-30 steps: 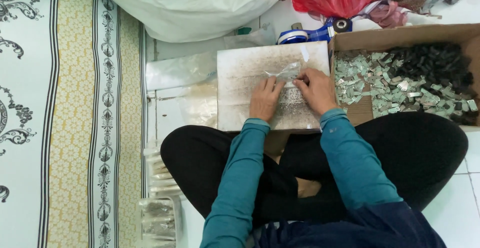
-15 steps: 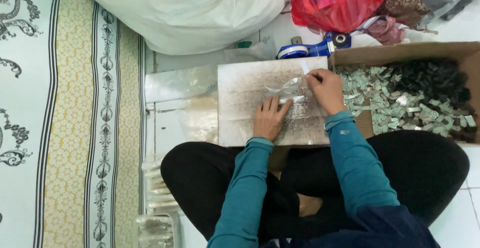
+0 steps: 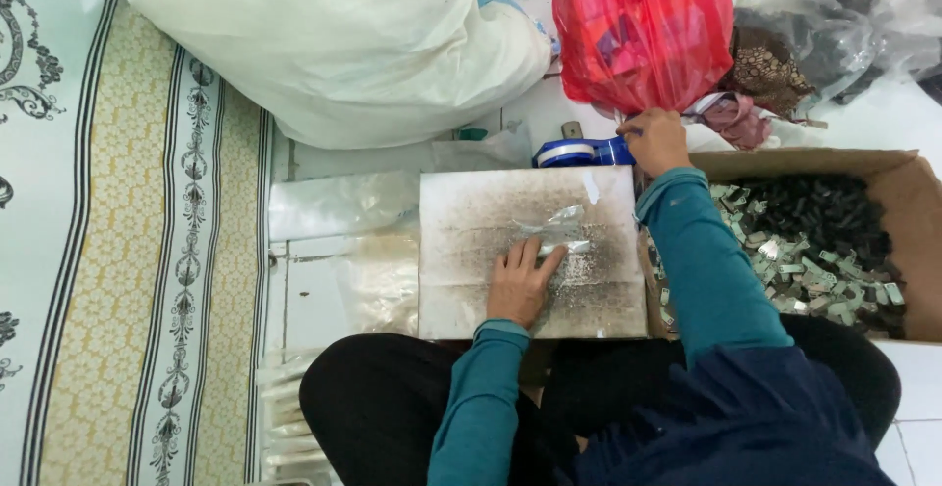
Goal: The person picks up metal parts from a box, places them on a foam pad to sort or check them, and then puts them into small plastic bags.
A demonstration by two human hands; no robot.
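I sit cross-legged on the floor behind a flat, soot-stained white board (image 3: 491,202). My left hand (image 3: 522,280) lies flat on the board, its fingers pressing a small clear plastic packet (image 3: 559,229). My right hand (image 3: 655,141) has reached past the board's far right corner, beside a blue tape dispenser (image 3: 577,153) and just under a red plastic bag (image 3: 643,30). Its fingers are curled; whether they hold anything I cannot tell.
An open cardboard box (image 3: 908,241) of small dark and silvery packets stands at my right. A big white sack (image 3: 334,45) lies behind the board, clear bags (image 3: 339,206) to its left, a patterned rug (image 3: 118,251) farther left. Dark and clear bags (image 3: 834,25) fill the far right.
My right hand left the packet on the board and moved up and right toward the tape dispenser. My left hand stayed on the packet. The view tilted toward the sacks.
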